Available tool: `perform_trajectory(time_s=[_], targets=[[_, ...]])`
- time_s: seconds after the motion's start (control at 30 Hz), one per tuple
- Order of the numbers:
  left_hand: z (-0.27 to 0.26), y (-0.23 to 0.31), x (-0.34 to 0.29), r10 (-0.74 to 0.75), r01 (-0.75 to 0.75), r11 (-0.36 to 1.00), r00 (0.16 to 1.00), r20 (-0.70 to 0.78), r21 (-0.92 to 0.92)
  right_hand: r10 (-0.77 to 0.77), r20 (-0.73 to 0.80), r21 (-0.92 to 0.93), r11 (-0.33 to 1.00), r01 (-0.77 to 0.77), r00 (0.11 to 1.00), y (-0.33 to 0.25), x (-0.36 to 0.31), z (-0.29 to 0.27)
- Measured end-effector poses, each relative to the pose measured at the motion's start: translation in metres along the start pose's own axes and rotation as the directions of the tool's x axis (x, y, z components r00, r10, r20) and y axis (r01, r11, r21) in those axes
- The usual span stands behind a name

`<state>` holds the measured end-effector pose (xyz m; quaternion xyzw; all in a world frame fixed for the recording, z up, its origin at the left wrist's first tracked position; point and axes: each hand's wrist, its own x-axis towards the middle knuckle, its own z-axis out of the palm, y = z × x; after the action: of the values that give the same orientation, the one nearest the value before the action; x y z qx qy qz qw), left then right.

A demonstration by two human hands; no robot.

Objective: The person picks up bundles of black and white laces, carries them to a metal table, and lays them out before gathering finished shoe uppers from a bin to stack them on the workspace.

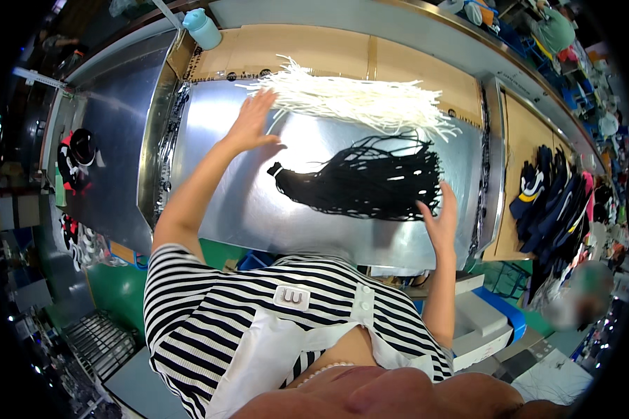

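Observation:
A bundle of black cords [370, 180] lies on the shiny metal tabletop [217, 202] in front of me. Its left end is gathered by a pale tie, and its right end fans out. Behind it, a loose pile of white cords [349, 98] stretches across the table's far side. My left hand [255, 122] is open, fingers spread, at the left end of the white cords; whether it touches them I cannot tell. At the right end of the black bundle, my right hand [440, 218] is open with thumb and fingers apart, beside the cord ends.
Cardboard [314, 49] lines the back edge, with a light blue jug [202, 29] at its left corner. Metal side walls [495, 167] bound the work area. Dark garment pieces [552, 195] lie to the right, black and red items [77, 157] to the left.

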<state>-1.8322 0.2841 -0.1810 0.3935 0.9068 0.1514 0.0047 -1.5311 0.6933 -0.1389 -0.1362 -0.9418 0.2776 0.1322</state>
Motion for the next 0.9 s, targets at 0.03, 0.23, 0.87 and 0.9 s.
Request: perform_trajectory(time_s=[0.03,0.23,0.87,0.9], targets=[[0.008,-0.001,0.026,0.04,-0.042,0.998,0.998,0.042,0.045,-0.185,0.065,-0.046,0.981,0.189,0.981,-0.016,0.047,0.016],[0.034,-0.005,0.147,0.077,-0.116,0.987,0.946,0.315,0.109,-0.443,0.344,-0.129,0.851,0.509,0.828,-0.014,0.247,0.136],[0.058,-0.018,0.083,0.153,-0.189,0.962,0.971,0.184,0.199,-0.364,0.597,-0.35,0.684,0.64,0.715,0.016,0.227,0.137],[0.06,-0.018,0.09,0.099,-0.146,0.973,0.965,0.244,0.18,-0.321,0.576,-0.333,0.748,0.574,0.752,0.016,0.228,0.14]])
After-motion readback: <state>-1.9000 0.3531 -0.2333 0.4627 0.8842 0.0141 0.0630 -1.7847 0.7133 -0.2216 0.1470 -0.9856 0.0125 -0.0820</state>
